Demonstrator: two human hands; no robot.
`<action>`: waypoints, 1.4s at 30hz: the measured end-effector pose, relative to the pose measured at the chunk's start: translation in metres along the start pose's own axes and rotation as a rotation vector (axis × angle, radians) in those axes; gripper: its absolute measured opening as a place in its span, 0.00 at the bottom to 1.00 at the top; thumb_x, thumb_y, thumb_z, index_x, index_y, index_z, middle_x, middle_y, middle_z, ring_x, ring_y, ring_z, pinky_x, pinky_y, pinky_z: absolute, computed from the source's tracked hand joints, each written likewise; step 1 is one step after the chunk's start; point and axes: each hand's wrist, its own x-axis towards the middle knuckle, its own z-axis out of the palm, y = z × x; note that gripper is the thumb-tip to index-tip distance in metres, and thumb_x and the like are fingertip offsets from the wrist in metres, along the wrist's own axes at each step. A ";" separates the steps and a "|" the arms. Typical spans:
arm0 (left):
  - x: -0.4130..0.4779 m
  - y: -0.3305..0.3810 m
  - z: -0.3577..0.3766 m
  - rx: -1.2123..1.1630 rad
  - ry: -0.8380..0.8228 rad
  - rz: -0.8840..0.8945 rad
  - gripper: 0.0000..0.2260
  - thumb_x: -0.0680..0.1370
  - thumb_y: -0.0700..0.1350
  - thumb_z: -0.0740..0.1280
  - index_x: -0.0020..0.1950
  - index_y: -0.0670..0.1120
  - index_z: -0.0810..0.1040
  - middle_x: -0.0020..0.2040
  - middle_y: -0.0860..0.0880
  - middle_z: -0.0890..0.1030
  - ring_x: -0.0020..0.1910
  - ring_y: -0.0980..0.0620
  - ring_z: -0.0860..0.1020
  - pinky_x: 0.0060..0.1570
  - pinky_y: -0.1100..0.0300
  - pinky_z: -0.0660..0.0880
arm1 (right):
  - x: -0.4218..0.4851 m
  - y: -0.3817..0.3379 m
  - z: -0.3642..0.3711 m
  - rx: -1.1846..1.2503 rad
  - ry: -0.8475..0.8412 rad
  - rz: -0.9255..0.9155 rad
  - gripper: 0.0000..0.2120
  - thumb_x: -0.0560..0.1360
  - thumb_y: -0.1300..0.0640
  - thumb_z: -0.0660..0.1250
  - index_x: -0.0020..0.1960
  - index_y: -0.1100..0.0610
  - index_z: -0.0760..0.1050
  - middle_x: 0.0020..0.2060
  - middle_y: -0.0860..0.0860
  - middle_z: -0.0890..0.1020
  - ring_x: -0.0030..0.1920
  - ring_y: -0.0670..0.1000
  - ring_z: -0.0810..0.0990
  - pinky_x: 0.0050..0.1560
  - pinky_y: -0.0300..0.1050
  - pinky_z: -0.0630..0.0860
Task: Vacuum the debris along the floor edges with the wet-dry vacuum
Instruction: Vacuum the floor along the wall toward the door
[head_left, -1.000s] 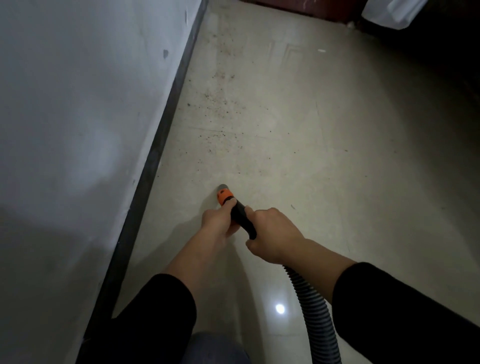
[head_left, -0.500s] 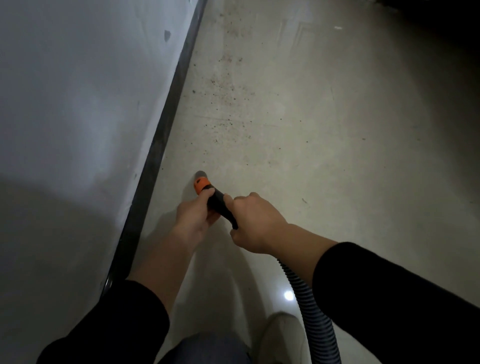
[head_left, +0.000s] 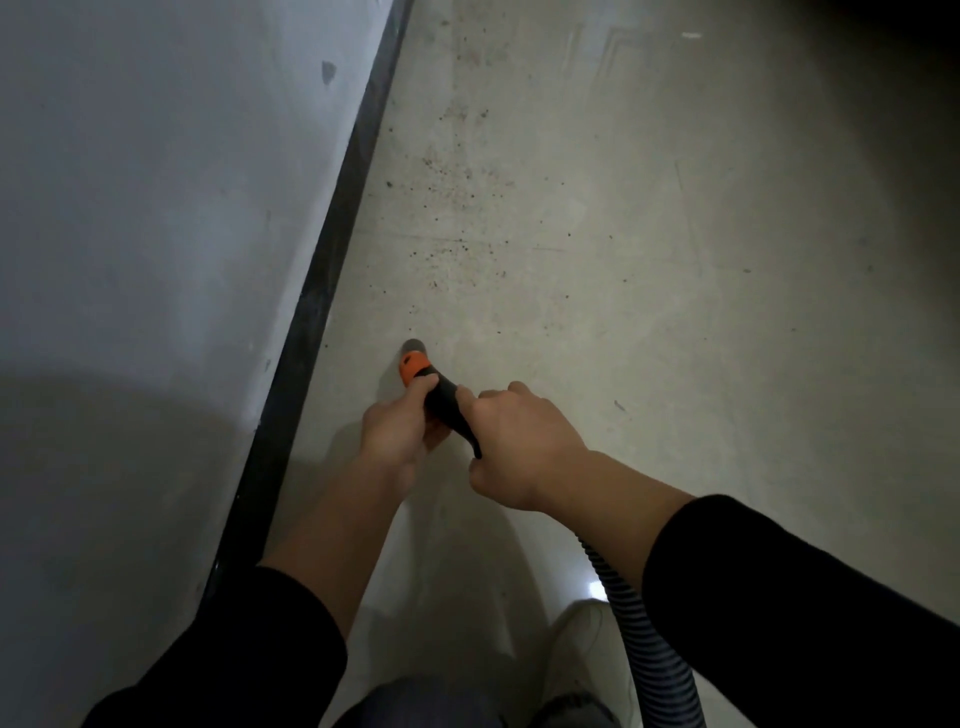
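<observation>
So both hands are wrapped round the vacuum nozzle (head_left: 434, 395): left hand (head_left: 397, 431) up by the orange collar to steer, right hand (head_left: 519, 441) behind for push. Tip's on the floor (head_left: 675, 312) just off the black baseboard (head_left: 332, 270), pointed at the debris (head_left: 457, 182) scattered further along it. Hose (head_left: 644, 649) trails behind me.

Black vac nozzle (head_left: 448, 404), orange tip, angled onto floor nr debris (head_left: 457, 187).

The pale, glossy beige floor (head_left: 675, 322) meets a black baseboard strip (head_left: 332, 249) on its left. Near that edge lie scattered dark specks of debris (head_left: 452, 182). A white shoe (head_left: 574, 642) stands on the floor.
</observation>
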 end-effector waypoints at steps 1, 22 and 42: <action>-0.001 0.000 0.004 -0.002 -0.003 -0.001 0.19 0.79 0.44 0.68 0.65 0.34 0.74 0.56 0.36 0.81 0.52 0.43 0.82 0.53 0.53 0.79 | -0.001 0.003 0.000 0.003 0.000 0.009 0.23 0.74 0.56 0.64 0.67 0.57 0.64 0.51 0.55 0.76 0.53 0.56 0.70 0.42 0.47 0.66; -0.004 0.017 0.099 0.235 -0.150 -0.140 0.17 0.80 0.43 0.67 0.63 0.33 0.73 0.55 0.37 0.81 0.49 0.45 0.82 0.43 0.55 0.81 | -0.016 0.078 -0.026 0.090 -0.028 0.156 0.18 0.72 0.59 0.63 0.62 0.57 0.66 0.40 0.51 0.69 0.45 0.54 0.68 0.39 0.46 0.66; 0.007 0.030 0.111 0.341 -0.318 -0.232 0.16 0.80 0.41 0.66 0.64 0.33 0.72 0.56 0.35 0.80 0.50 0.42 0.81 0.36 0.56 0.79 | -0.016 0.084 -0.024 0.030 0.001 0.235 0.22 0.73 0.56 0.64 0.66 0.55 0.64 0.40 0.49 0.70 0.45 0.53 0.70 0.38 0.45 0.67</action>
